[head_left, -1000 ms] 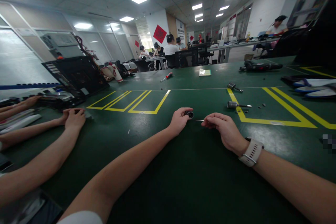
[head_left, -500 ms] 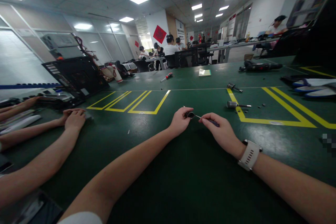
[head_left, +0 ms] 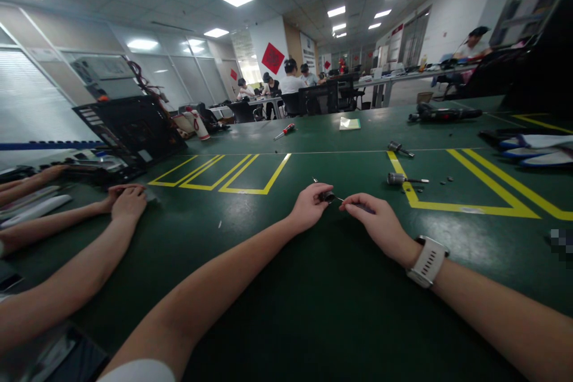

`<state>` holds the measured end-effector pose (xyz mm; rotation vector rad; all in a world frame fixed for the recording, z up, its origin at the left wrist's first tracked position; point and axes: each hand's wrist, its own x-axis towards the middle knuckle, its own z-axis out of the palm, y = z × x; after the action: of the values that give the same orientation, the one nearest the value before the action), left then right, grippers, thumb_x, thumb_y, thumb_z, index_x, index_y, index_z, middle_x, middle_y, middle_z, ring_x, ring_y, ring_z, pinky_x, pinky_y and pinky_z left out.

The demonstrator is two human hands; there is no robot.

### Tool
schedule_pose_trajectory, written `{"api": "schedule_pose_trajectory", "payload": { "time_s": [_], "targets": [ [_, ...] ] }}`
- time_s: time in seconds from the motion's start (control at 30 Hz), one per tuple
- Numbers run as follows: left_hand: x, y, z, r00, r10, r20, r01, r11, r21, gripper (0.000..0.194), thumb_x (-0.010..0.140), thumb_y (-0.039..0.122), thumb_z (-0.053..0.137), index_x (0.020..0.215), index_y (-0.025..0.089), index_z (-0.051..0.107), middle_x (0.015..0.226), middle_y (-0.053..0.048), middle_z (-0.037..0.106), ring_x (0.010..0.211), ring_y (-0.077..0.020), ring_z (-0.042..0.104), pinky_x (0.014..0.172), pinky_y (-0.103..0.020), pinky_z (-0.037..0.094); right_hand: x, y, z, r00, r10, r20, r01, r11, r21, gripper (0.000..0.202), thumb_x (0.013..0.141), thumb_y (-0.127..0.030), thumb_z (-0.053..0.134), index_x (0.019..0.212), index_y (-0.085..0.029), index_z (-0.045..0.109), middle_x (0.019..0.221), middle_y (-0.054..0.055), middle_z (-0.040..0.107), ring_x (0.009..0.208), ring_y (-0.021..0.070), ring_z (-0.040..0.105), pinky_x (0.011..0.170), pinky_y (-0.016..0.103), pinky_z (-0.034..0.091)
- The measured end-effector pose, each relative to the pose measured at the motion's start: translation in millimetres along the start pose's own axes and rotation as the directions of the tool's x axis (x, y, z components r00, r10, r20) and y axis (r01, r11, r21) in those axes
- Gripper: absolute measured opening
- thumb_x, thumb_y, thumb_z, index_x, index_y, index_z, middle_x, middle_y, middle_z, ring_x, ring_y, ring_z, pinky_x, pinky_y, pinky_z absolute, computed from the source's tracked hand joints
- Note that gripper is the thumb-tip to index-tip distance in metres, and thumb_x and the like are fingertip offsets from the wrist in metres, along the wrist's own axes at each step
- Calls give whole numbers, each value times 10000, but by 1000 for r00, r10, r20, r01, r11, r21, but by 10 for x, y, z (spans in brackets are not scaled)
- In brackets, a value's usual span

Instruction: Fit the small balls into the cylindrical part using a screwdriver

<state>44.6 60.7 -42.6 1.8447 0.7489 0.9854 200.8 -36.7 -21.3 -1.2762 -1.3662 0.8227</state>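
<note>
My left hand is closed around a dark metal cylinder with a thin shank, whose shank end pokes out above the fingers. My right hand pinches a small slim screwdriver with a dark handle. Its thin shaft points left at the cylinder; whether the tip touches it I cannot tell. To the right, a similar metal cylinder with a shank lies on the green table, and another such cylinder lies behind it. Small dark pieces are scattered beside the nearer one.
A red-handled screwdriver, a sticky-note pad and a black power tool lie farther back. Yellow tape marks the table. At left, another person's hands rest near a black equipment case.
My left hand has tilted the cylinder, so its open end shows less and its shank sticks out more. My right hand has barely moved.
</note>
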Motion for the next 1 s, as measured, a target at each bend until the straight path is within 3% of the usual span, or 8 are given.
{"api": "schedule_pose_trajectory", "payload": {
  "time_s": [0.1,0.27,0.37,0.57,0.83,1.0],
  "targets": [
    [-4,17,-11,999,-41,-11,40,997,-59,465,645,-85,543,1036,151,634,1138,-80,586,1026,-167,588,1004,-416,417,29,6,-14,995,99,-16,-94,974,205,122,708,-284,607,754,-188,667,804,46,690,840,213,610,830,392,409],
    [-11,67,-17,993,-113,20,115,983,-146,461,633,-91,560,1026,136,636,1043,-76,652,973,-165,620,1000,-422,417,33,4,-4,989,148,-25,-132,938,321,119,700,-274,606,739,-175,659,778,57,696,805,200,620,834,390,421],
    [-12,80,-14,992,-126,7,126,981,-151,462,636,-89,562,1030,141,634,1033,-72,656,967,-164,624,999,-423,417,18,5,6,991,127,-37,-109,944,311,110,710,-275,604,741,-184,657,779,49,690,820,203,617,843,394,416],
    [-6,63,-3,997,-75,-6,74,993,-89,466,642,-86,556,1032,155,636,1150,-78,584,1024,-169,593,1002,-423,416,4,57,12,1000,15,-8,-15,999,33,139,761,-311,578,799,-210,666,846,33,679,854,217,599,810,394,404],
    [-3,25,-20,995,-95,14,96,989,-114,465,666,-76,549,1068,148,616,1147,-87,587,1031,-166,592,1010,-405,408,16,-6,-1,989,143,-35,-126,946,299,125,702,-283,596,735,-176,652,773,57,687,808,205,609,812,382,409],
    [-1,23,-21,991,-131,-2,129,981,-144,471,653,-79,562,1061,146,623,1101,-84,622,1005,-168,603,993,-400,419,13,-7,2,990,138,-31,-120,936,332,122,689,-276,613,729,-170,657,764,58,689,797,203,610,819,381,407]
  ]
}}
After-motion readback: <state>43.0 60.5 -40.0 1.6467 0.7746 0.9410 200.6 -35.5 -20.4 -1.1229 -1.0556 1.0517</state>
